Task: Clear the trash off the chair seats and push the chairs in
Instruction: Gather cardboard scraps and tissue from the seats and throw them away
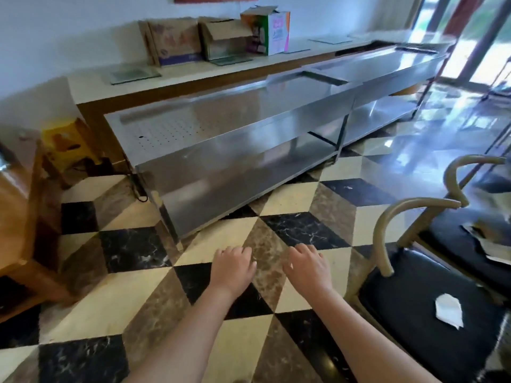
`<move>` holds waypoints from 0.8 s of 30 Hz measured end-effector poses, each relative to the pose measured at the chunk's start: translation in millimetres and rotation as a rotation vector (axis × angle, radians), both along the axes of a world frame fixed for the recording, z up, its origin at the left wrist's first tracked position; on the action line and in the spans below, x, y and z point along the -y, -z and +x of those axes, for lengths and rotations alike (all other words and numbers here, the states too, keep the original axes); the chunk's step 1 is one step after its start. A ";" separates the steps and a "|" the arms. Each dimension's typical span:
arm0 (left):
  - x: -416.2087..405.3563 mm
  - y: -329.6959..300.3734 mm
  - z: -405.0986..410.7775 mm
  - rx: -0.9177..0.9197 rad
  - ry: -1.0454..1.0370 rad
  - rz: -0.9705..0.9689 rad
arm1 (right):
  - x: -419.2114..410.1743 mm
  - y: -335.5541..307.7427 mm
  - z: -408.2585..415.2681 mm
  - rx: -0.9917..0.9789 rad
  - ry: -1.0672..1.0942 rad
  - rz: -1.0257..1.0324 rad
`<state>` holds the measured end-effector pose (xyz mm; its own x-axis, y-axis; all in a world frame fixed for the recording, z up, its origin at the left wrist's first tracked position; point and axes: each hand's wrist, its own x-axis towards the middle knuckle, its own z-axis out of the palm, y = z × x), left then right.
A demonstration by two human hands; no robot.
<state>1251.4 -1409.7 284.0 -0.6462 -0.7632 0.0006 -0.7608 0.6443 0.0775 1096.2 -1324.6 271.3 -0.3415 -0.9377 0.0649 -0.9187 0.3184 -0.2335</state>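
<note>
- Both forearms reach forward from the bottom edge, bare, side by side over the tiled floor (154, 297).
- Left hand (233, 268) hangs palm down above the floor, fingers loosely curled and a little apart, holding nothing.
- Right hand (308, 265) hangs just beside it, also palm down, fingers loosely spread and holding nothing; the 2 hands are apart, not touching.
- Near chair (414, 308) stands at the right, with a black padded seat and a curved tan metal back rail rising near the right hand.
- White paper scrap (449, 309) lies on that near seat, toward its right side, well apart from either hand.
- Far chair (467, 239) stands just behind the near one, same black seat and tan rail.
- Crumpled paper (489, 241) lies on the far seat at the right edge of view; it is blurred, so its exact shape is hard to tell.
- Steel counter (249, 125) runs across the middle of the room, with a lower shelf and a cutout in its top.
- Cardboard boxes (215, 38) stand in a row on the pale ledge (91, 87) behind the counter, against the wall.
- Yellow stool (65, 140) sits at the left, near the counter's end.
- Wooden table (16, 205) fills the left edge.
</note>
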 end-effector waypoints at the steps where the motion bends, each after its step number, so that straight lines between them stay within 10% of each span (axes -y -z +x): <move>1: 20.6 -4.1 -13.2 -0.001 0.036 -0.006 | 14.9 -2.9 -11.0 0.005 0.036 -0.008; 24: 279.2 12.6 -444.1 0.023 0.480 -0.024 | 230.5 11.1 -387.2 -0.026 0.477 -0.084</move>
<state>807.3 -1688.9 271.3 -0.9254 -0.3790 -0.0039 -0.3788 0.9244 0.0447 709.0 -1555.1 260.2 -0.7294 -0.6680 0.1475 -0.6806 0.6868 -0.2552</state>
